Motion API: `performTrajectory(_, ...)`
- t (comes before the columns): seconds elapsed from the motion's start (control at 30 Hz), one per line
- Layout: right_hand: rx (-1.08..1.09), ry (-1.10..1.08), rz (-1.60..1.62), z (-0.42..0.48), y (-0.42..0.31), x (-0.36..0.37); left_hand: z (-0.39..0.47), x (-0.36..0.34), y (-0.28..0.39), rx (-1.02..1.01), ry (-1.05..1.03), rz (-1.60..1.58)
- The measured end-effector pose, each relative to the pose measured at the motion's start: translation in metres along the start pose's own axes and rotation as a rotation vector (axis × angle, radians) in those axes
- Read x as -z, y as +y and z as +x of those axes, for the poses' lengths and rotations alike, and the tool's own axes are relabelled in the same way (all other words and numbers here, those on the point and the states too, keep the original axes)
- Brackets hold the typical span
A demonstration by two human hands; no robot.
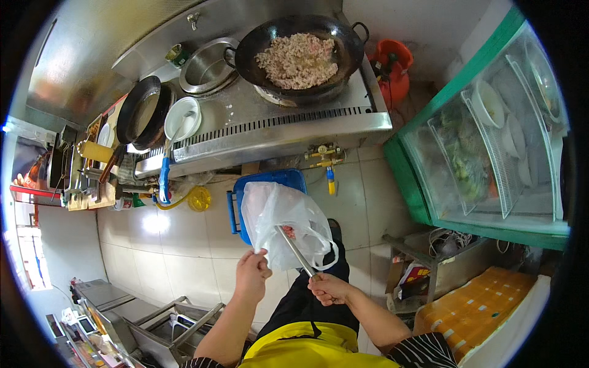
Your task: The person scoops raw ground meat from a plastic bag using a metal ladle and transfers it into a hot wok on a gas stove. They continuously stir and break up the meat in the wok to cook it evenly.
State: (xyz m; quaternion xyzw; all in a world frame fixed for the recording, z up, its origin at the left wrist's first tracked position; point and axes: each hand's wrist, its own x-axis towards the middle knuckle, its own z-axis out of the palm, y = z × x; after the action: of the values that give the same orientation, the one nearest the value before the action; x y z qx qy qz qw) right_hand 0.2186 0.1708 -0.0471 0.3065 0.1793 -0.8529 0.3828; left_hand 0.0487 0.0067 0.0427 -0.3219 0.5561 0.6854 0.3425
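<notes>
My left hand point(252, 271) pinches the edge of a white translucent plastic bag point(264, 207) between thumb and fingers. Inside the bag's mouth some pinkish-red ground meat point(289, 231) shows. My right hand point(329, 289) grips the handle of a long metal utensil point(297, 252), whose far end reaches into the bag and is hidden there. Behind and under the bag is a blue plastic bin point(271, 176) on the floor. On the stove ahead, a large black wok point(248, 57) holds pale, crumbled ground meat point(299, 62).
The steel stove point(276, 126) spans the front, with a steel pot point(207, 69), a black frying pan point(140, 112) and a white bowl point(184, 119) on it. A blue-handled utensil point(164, 179) overhangs its edge. Right are a red gas cylinder point(395, 73) and a green-framed glass refrigerator point(409, 179).
</notes>
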Motion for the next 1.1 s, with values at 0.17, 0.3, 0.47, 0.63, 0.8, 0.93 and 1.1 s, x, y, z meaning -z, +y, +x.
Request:
performTrajectory(0.17,-0.015,0.017,-0.157,0.009,-0.006,0.012,0.01,0.007,0.043,-0.139,0.001,0.047)
performTrajectory(0.3,-0.04,0.065,-0.254,-0.009,-0.006,0.018,0.022,0.004,0.074,-0.154,-0.064,0.169)
performTrajectory(0.47,-0.081,0.07,-0.186,-0.041,-0.004,0.013,0.033,0.005,0.091,-0.107,-0.085,0.172)
performTrajectory(0.63,-0.15,0.113,-0.178,-0.071,-0.001,0.013,0.046,0.016,0.096,-0.123,-0.188,0.238)
performTrajectory(0.8,-0.156,0.139,-0.133,-0.1,0.009,0.006,0.057,0.027,0.095,-0.152,-0.327,0.331)
performTrajectory(0.93,-0.146,0.113,-0.069,-0.124,0.013,-0.007,0.07,0.037,0.092,-0.154,-0.366,0.272)
performTrajectory(1.1,-0.159,0.116,0.006,-0.157,0.017,-0.032,0.073,0.032,0.099,-0.124,-0.394,0.173)
